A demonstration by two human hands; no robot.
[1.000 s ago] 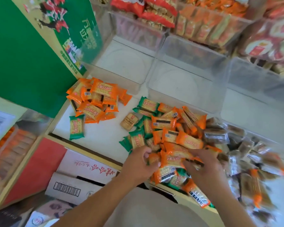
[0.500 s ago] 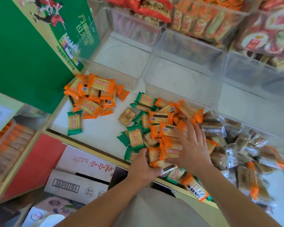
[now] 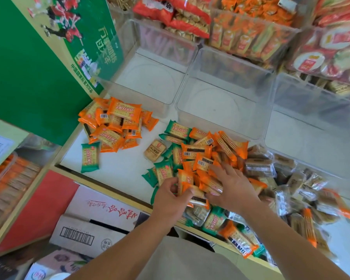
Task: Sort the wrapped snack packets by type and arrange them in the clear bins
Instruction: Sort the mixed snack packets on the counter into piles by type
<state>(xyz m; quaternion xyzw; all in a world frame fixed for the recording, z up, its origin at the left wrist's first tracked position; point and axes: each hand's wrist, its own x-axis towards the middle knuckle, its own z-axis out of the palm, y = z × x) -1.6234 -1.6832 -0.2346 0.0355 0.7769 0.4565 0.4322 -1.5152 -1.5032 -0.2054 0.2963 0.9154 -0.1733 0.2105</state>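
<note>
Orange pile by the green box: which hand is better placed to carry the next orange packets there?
Left. The left hand already pinches orange packets and is nearer the orange pile; the right hand lies spread on the mixed heap.

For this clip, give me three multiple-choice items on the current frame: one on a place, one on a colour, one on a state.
1. Where does the sorted orange pile lie?
A. Inside a clear bin
B. On the white shelf beside the green board
C. On the cardboard box

2. What colour is the single packet lying just in front of that pile?
A. Green
B. Red
C. Blue

3. What state is the middle clear bin in?
A. Full of orange packets
B. Half filled
C. No packets in it

Answers:
1 B: the pile sits on the white shelf next to the green board, outside the bins.
2 A: its wrapper is green with a pale biscuit panel.
3 C: only the bin's bare floor shows, while the left hand has a grip on orange packets from the mixed heap and the right hand rests flat on it.
</note>
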